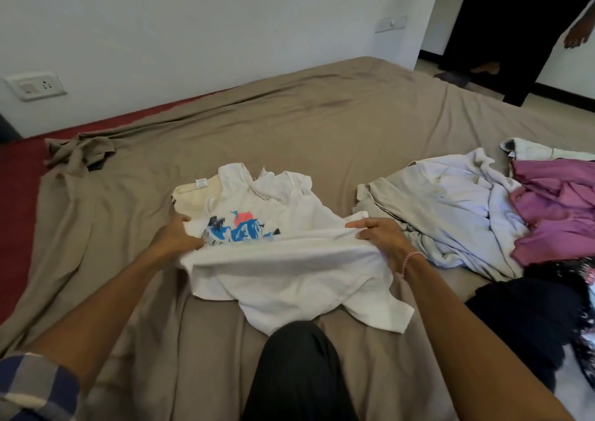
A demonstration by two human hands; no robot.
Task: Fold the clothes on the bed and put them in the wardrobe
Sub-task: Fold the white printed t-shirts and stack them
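White T-shirt (289,259): soft matt cloth, faintly nubbly; flat print (238,230) in blue and red on its front. Bed sheet (289,124): tan matt cloth, creased all over. Pale grey garment (450,201): thinner, smoother cloth. Purple garment (553,208): cloth with faint sheen. Wall socket (33,85): smooth white plastic, slight gloss. Wall (225,18): matt paint. Checked sleeve (35,388): woven cloth.

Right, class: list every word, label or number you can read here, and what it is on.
Nothing can be read.
Sewn label on the cream garment: too small to read.
Print on the white T-shirt: blue and red graphic, any lettering blurred.
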